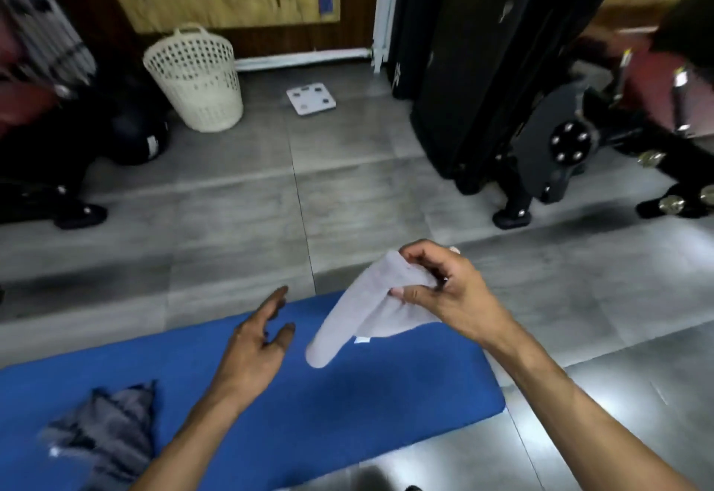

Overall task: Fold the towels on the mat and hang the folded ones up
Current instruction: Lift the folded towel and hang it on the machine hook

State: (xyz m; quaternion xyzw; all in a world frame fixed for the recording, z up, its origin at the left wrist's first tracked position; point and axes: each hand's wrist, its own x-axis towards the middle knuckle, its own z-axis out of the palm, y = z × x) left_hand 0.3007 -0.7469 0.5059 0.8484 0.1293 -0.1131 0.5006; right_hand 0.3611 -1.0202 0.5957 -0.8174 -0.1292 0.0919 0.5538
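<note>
Hands: right hand [444, 293] pinches white towel [359, 316] by bunched top, lower centre, lifted so it drapes off blue mat [347, 394] | left hand [257, 351] slack, fingers spread, holding nothing, likely reaching for hanging end | towel soft, thin, tube-like droop | grey striped towel [104, 436] crumpled, lower left on spongy mat, unfolded

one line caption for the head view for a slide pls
Right hand lifts a pale towel above the blue mat; left hand open beside it.
</note>
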